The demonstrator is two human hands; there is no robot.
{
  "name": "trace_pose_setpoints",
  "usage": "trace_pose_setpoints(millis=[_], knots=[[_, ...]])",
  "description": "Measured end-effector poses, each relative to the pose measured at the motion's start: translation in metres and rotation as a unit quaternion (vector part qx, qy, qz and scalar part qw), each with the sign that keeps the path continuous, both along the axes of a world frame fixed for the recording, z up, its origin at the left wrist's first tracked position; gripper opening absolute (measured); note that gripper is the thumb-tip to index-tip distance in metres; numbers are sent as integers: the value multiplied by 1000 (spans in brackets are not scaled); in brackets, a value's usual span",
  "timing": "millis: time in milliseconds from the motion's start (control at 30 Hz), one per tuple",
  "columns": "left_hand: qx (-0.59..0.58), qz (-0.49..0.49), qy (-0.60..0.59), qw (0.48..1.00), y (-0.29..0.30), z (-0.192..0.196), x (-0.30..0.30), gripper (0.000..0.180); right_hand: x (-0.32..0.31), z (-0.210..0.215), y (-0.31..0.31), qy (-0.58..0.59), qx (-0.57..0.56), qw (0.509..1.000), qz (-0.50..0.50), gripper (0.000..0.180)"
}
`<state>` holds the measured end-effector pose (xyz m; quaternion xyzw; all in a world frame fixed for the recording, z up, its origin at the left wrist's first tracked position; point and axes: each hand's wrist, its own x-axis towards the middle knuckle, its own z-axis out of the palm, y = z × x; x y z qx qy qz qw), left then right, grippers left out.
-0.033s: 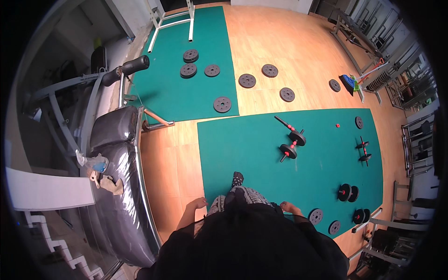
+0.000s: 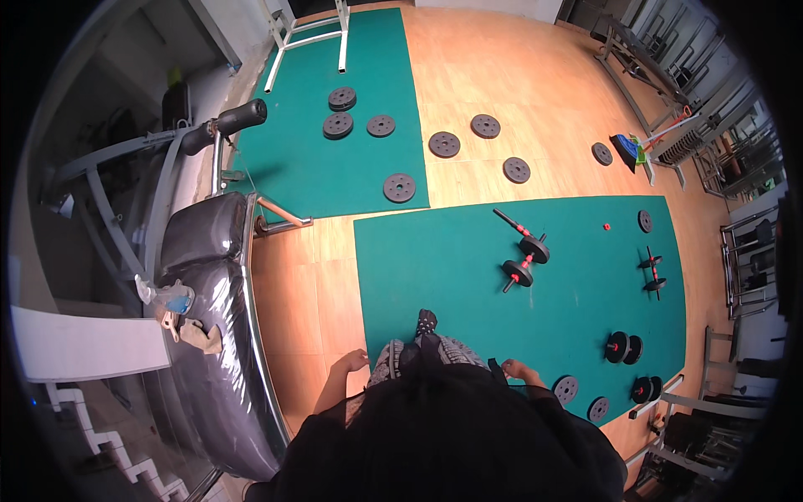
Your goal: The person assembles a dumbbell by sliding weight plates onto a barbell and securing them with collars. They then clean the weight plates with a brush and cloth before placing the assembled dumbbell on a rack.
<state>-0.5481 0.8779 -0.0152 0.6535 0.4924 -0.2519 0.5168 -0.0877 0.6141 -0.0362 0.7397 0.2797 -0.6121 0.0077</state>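
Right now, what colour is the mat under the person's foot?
Green; the mat shows best in the head view.

The floor (image 2: 535, 75) is smooth, satin-finished wood, overlaid with matt green mats (image 2: 468, 276) at twelve o'clock. At nine o'clock the padded bench (image 2: 209, 335) is glossy black vinyl on metal rails. The weight plates (image 2: 400, 187) look matt and dark.

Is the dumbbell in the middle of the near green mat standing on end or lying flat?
Lying flat. The dumbbell rests on its side on the green mat, bar along the floor, both black plates touching the mat.
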Motion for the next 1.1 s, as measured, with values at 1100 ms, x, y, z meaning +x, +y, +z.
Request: trace_pose_setpoints(millis=[1100], knots=[[25, 311, -29, 950, 569, -393, 330, 56, 10, -362, 824, -235, 150, 850, 447, 61]])
